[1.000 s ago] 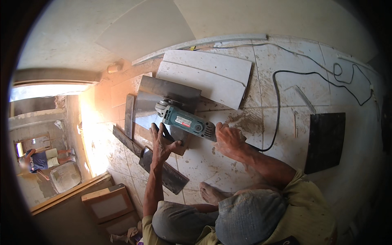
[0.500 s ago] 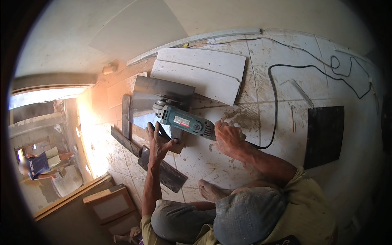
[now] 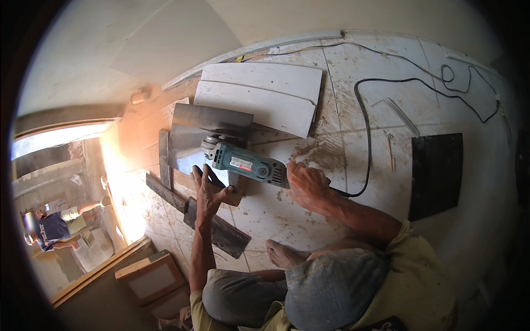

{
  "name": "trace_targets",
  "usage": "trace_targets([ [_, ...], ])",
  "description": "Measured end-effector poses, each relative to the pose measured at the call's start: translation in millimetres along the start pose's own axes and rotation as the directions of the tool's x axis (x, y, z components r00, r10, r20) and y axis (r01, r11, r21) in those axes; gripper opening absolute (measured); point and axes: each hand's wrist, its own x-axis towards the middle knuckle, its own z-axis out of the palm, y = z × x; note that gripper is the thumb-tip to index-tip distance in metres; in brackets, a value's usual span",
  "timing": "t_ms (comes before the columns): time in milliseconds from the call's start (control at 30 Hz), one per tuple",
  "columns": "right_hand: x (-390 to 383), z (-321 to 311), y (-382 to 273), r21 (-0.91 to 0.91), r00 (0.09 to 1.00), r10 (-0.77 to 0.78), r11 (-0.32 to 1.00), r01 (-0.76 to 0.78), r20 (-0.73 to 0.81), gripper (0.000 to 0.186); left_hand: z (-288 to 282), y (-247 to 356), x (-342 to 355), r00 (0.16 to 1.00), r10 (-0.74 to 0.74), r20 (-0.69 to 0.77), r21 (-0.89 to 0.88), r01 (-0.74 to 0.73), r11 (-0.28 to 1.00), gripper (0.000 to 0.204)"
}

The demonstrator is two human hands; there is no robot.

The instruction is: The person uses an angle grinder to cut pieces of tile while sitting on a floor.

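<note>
My right hand [image 3: 306, 185] is wrapped around the rear handle of a teal angle grinder [image 3: 248, 164]. Its disc [image 3: 222, 137] stands against a dark panel on the far side, and whether it spins I cannot tell. At the near edge of a glossy dark tile [image 3: 185, 144], just below the grinder's head, my left hand [image 3: 208, 196] lies with fingers spread and thumb apart. A dark shape between those fingers and thumb is unclear. Part of a brown block [image 3: 236, 195] shows under the tile's near corner.
White boards [image 3: 259, 91] lie beyond the grinder. Dark offcut strips [image 3: 221, 231] are on the tiled floor at left. A black tile [image 3: 436, 175] and the power cord [image 3: 369, 132] lie to the right. Another person [image 3: 55, 227] is beyond the doorway at far left.
The view has shifted slightly, so the floor things sit a little further left and higher. Grinder and hands keep nearly the same place on the tile. The distant person has changed posture.
</note>
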Motion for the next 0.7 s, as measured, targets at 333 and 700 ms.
trace_targets([
  [333, -4.9, -0.9, 4.9, 0.008, 1.0, 0.006, 1.0, -0.006, 0.029, 0.038, -0.3, -0.4, -0.1, 1.0, 0.004, 0.013, 0.091, -0.005, 0.996, 0.121],
  [700, -13.3, -0.9, 12.3, 0.001, 1.0, -0.006, 1.0, 0.006, -0.007, 0.032, -1.7, -1.0, -2.3, 1.0, 0.002, 0.02, 0.035, -0.003, 0.999, 0.118],
])
